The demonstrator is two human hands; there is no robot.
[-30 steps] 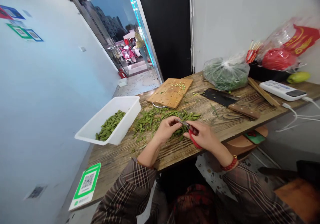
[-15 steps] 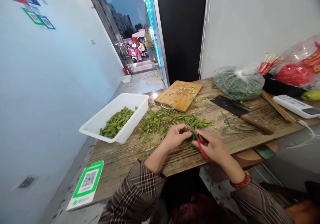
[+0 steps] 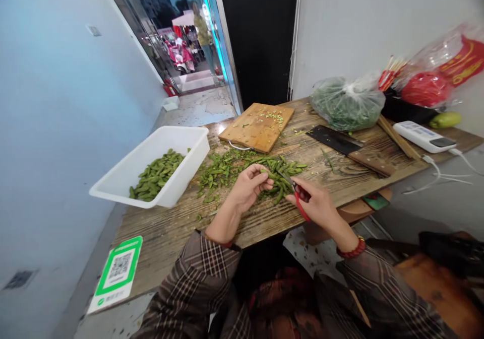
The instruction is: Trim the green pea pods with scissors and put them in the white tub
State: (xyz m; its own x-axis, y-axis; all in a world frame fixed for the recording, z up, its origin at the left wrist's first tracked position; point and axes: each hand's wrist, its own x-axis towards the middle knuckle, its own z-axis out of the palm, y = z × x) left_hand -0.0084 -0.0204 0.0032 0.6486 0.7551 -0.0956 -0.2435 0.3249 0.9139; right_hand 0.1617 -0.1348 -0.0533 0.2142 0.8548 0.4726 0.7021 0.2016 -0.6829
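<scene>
Scissors with red handles (image 3: 302, 208) are gripped in my right hand (image 3: 317, 201), blades pointing up and left over the pods. My left hand (image 3: 245, 189) pinches a green soybean pod (image 3: 266, 174), its tip just left of the blades and apart from them. Beneath both hands, more loose pods (image 3: 279, 193) and green trimmings (image 3: 215, 174) lie spread on the wooden table (image 3: 166, 233). To the left, a white plastic tub (image 3: 185, 135) holds a heap of pods (image 3: 157, 174).
Behind the trimmings lies a wooden cutting board (image 3: 251, 126) with small bits on it. A cleaver (image 3: 350, 150) rests to the right, near a bag of greens (image 3: 348, 105) and a white device (image 3: 423, 136) with cables. A QR code card (image 3: 118, 273) is at the front left.
My left hand has drawn away from the scissor blades and turned more upright, with a pod now showing in its fingers. The whole view has shifted, moving the table left and up.
</scene>
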